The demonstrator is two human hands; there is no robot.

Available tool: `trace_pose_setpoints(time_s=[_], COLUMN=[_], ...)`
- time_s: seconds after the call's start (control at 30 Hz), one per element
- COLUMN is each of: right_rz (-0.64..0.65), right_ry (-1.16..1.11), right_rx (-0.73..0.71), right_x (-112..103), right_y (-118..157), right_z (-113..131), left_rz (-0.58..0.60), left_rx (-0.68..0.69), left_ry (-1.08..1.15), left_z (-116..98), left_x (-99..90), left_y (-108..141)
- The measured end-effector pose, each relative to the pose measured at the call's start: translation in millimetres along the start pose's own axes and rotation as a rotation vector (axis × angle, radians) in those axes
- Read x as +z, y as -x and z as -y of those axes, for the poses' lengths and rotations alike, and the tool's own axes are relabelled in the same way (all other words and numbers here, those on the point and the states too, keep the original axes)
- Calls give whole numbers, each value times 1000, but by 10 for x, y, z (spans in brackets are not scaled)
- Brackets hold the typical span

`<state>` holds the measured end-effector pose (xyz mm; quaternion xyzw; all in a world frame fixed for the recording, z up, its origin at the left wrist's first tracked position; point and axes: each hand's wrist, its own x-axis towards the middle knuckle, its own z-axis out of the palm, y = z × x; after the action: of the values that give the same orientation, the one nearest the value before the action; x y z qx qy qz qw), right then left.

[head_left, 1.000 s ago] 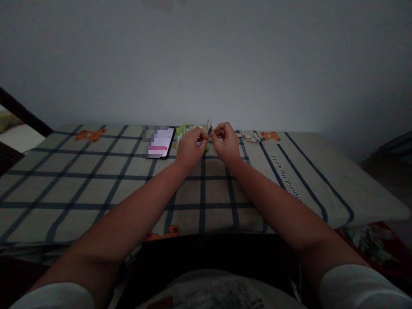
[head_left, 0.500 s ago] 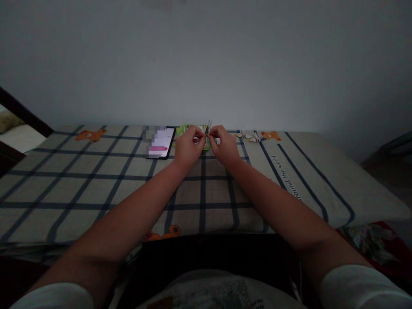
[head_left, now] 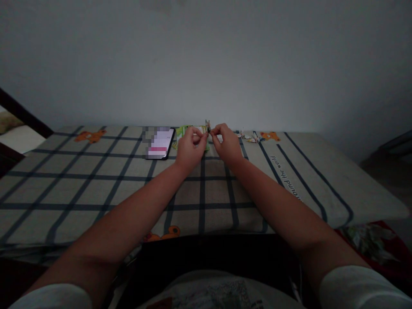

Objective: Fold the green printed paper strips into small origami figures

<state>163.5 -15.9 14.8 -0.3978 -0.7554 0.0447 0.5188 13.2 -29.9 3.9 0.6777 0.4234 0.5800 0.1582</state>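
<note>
Pinched between thumb and forefinger of my left hand [head_left: 191, 146] is a small, multicoloured, pointed piece that looks like folded paper [head_left: 208, 126]. My right hand [head_left: 227, 142] has its fingertips closed at the other side of this piece, at its lower part. The piece stands up above both hands; its lower end is hidden by fingers. Under and behind my left hand lies a green and white packet or sheet [head_left: 180, 132], partly covered. To the right of my right hand several small white-and-coloured paper-like pieces [head_left: 249, 136] lie on the cloth.
A phone [head_left: 160, 143] with a lit screen lies left of my hands. The checked tablecloth [head_left: 128, 189] with printed bears covers the table, which meets a plain wall [head_left: 206, 64]. A red item [head_left: 386, 249] with a leafy pattern sits below the right edge.
My right hand has shifted slightly right and its fingers have parted a little from the left ones. The small piece has turned and shows more of its patterned side.
</note>
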Motion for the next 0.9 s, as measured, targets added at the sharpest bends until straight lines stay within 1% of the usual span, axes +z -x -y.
trace_pose_setpoints(time_s=[0.1, 0.2, 0.3, 0.4, 0.53, 0.7, 0.77, 0.9], right_rz=[30, 39, 0, -34, -84, -80, -74, -60], right_ry=[24, -24, -144, -234, -288, -316, -299, -242], right_rx=[-19, 7, 48, 65, 104, 165, 175, 187], right_x=[3, 10, 19, 46, 89, 95, 88, 86], right_y=[-7, 1, 17, 28, 26, 23, 20, 13], right_z=[-9, -5, -2, -1, 14, 29, 17, -31], left_rz=[-31, -3, 18, 8, -32, -31, -17, 18], left_rx=[-111, -138, -160, -164, -105, -60, -72, -150], left_ry=[115, 151, 209, 266, 212, 103, 102, 175], left_z=[81, 134, 128, 100, 85, 84, 92, 98], left_x=[23, 27, 15, -3, -29, -52, -49, -28], left_y=[-56, -96, -106, -110, -117, -98, -89, -88])
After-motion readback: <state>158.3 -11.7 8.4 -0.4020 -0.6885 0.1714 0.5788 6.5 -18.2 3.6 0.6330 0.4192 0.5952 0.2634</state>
